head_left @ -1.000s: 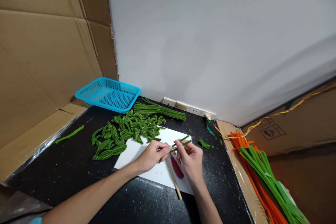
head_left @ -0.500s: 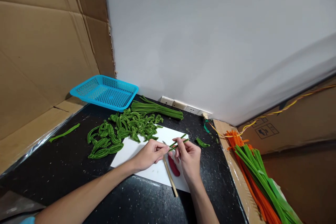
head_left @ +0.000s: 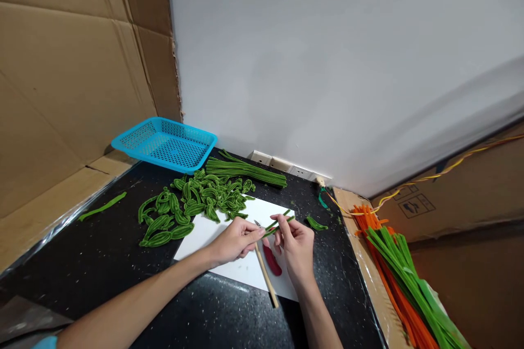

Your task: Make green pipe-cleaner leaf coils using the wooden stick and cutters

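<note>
Between my two hands is a green pipe cleaner, bent so that two ends stick out on the right. My left hand pinches its left end. The fingers of my right hand are closed on the two strands near their free ends. Under my hands lies a sheet of white paper. On it rest a thin wooden stick and a pair of pliers with a dark red handle, its metal tip partly hidden by my left hand. Just right of the paper sits one green leaf shape.
A pile of green looped leaf shapes spreads left of the paper. Behind it are a bundle of green pipe cleaners and a blue plastic basket. Orange and green pipe cleaners lie on cardboard at right, near a yellow cord.
Almost nothing differs. Both hands keep hold of the bent green pipe cleaner in the same place, and the whole view has shifted very slightly.
</note>
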### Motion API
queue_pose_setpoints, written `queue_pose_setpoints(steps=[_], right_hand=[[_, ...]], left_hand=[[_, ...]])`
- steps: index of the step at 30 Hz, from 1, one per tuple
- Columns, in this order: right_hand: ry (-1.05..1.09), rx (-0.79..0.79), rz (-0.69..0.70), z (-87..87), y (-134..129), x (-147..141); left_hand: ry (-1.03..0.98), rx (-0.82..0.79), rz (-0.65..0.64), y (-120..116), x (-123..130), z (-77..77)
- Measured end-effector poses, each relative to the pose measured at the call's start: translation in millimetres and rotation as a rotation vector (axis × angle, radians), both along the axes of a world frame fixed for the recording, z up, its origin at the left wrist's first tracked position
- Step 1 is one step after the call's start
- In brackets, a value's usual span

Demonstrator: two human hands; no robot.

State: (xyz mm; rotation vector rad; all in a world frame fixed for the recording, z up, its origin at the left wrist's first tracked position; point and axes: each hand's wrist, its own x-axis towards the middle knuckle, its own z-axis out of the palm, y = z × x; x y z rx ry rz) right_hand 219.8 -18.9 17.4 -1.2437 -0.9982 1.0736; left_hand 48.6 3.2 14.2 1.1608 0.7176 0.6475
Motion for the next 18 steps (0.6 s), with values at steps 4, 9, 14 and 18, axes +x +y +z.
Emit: queue_pose_setpoints(steps=[4,9,14,18], right_hand=[[0.010,0.003,-0.003,-0.4,-0.6,1.0],[0.015,-0.006,0.006,-0.3,-1.0,0.9],[0.052,-0.017,0.001,1.3,-0.8,-2.1],[0.060,-0.018,-0.001,2.5,-1.0,-2.3]], left_hand=[[-0.003,0.001,0.025,0.0,0.4,-3.4],[0.001,-0.009,0.017,0.4,0.3,-2.6],[-0.014,-0.033,0.000,1.2,-0.4,-3.3],[-0.035,-0.030,0.001,1.7,-1.1,-7.2]])
